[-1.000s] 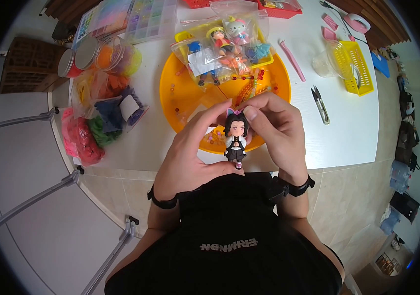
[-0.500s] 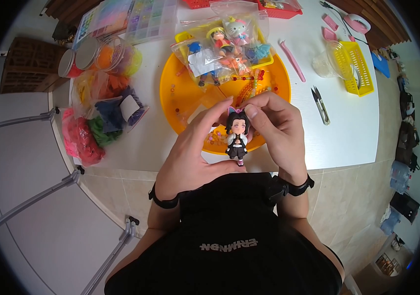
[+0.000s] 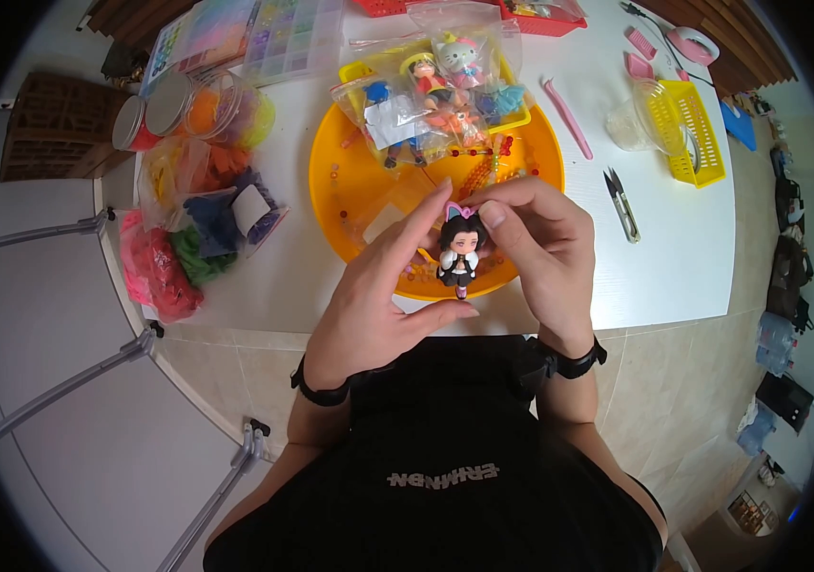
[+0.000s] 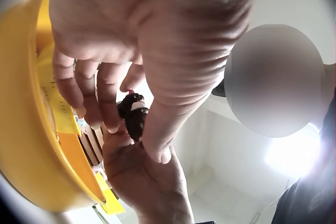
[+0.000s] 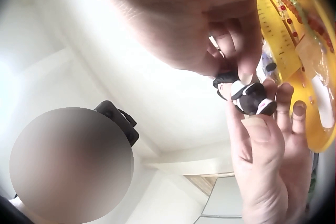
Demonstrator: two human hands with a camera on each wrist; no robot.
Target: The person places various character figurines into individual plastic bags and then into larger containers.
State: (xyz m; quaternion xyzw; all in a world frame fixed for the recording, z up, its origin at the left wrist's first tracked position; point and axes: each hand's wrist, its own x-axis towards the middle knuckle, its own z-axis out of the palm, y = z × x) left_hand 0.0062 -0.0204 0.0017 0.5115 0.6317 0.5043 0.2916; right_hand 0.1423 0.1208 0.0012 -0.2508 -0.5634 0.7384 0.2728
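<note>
A small figurine (image 3: 461, 250) with black hair, a white-and-black outfit and a pink-and-blue cat-ear headband (image 3: 459, 212) is held between both hands, face up. My left hand (image 3: 359, 297) curls around it from the left, index fingertip near the ear and thumb at the feet. From the right, my right hand (image 3: 552, 255) pinches the head, thumb beside the hair. The left wrist view shows the figurine (image 4: 135, 116) between thumb and fingers. In the right wrist view, the left thumb lies right at the figurine's shoe (image 5: 266, 107). Its back is hidden.
Below the hands sits a round yellow tray (image 3: 328, 181) with loose beads and bead strings (image 3: 483, 176). Bagged figures (image 3: 435, 81) lie at its back. Bags of coloured material (image 3: 206, 219) and jars (image 3: 221, 105) stand left; snips (image 3: 622, 205), pink tweezers (image 3: 567, 117) and a yellow basket (image 3: 700, 133) lie right.
The figurine has risen slightly and its head leans further forward, showing more of the headband. Its feet have moved up from the left thumb, and the right hand has shifted slightly right.
</note>
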